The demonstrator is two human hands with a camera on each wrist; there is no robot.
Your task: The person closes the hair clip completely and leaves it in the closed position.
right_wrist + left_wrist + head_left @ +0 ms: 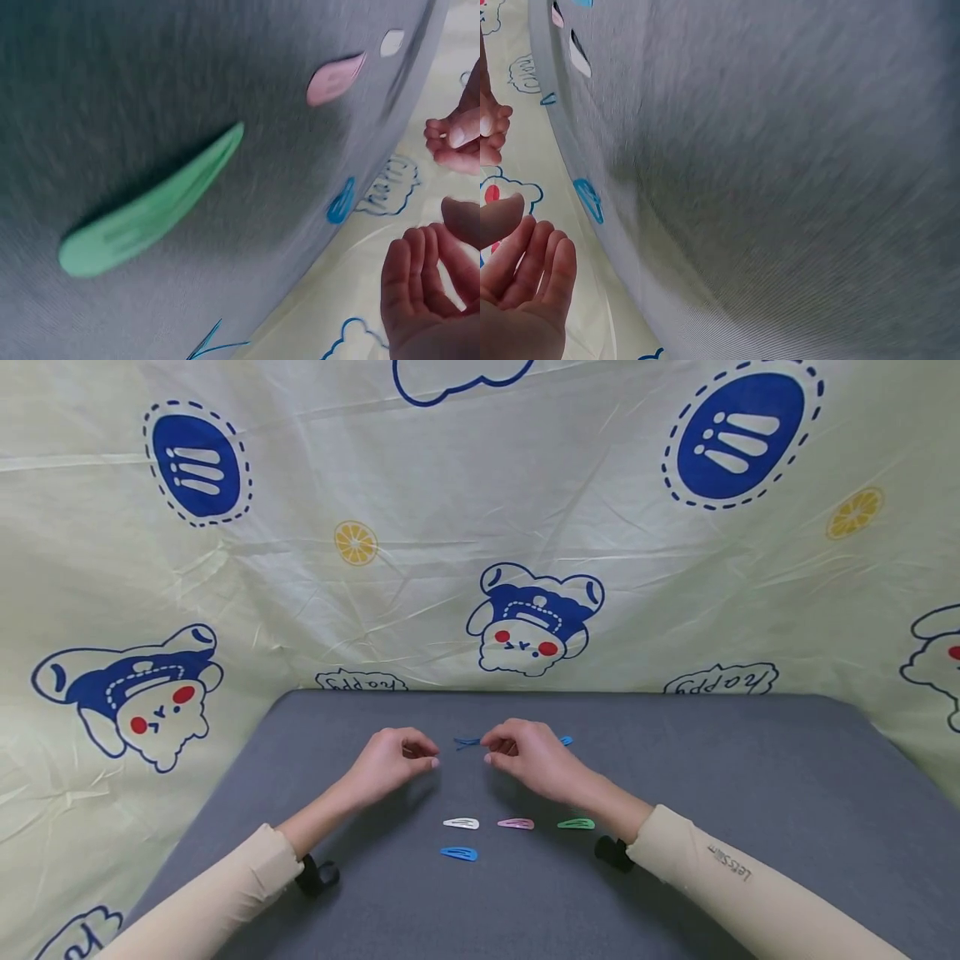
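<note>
Head view: the left hand [392,758] and the right hand [534,760], extending from cream sleeves [217,889], face each other above a grey table [787,793]. On each, the fingers are loosely bent and released, thumb and fingertips parted, with nothing grasped. Between the hands, toward the far edge, lies a first blue clip [467,743], its left end appearing forked, close to the right hand (contact cannot be judged from this angle); a second blue clip [566,741] shows partly behind that hand. Nearer the viewer, a white clip [461,823], a pink clip [516,823] and a green clip [576,824] form a row from left to right, with a third blue clip [458,853] just in front of the white one. A patterned pale cloth [420,602] hangs behind the table. Left wrist view: the left hand, at lower left, shows its thumb apart from the curved fingers; one blue clip lies near the fingertips, another farther off, and the white and pink clips appear toward the top. Right wrist view: the green clip lies in the foreground, the pink and white clips recede beyond it, and the right hand, at lower right, is likewise free of any object
</note>
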